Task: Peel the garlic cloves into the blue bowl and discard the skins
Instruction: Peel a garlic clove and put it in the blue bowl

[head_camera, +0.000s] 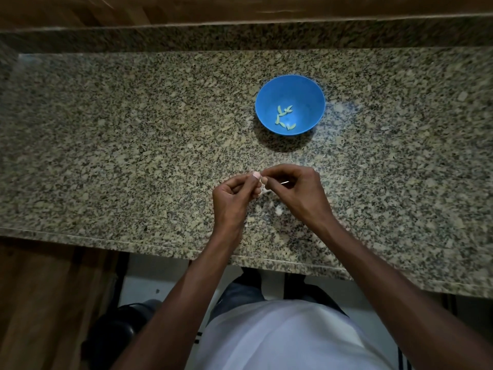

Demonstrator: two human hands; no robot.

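Head view: both hands peeling a garlic clove over the speckled granite desk (133, 156).

The left hand (234, 193) and right hand (296, 190) pinch a small pale garlic clove (264, 180) between closed fingertips, near the round blue plastic bowl (306, 86) holding peeled cloves (285, 117). Peeling seems underway; next, likely stripping the skin and dropping the clove in.

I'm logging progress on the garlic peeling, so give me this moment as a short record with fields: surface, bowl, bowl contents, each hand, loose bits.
surface: speckled granite counter
bowl: blue bowl, upright, beyond the hands
bowl contents: several pale peeled cloves
left hand: pinching a small pale clove at the fingertips
right hand: pinching the same clove, a thin pale sliver showing between its fingers
loose bits: a few pale scraps on the counter under the hands
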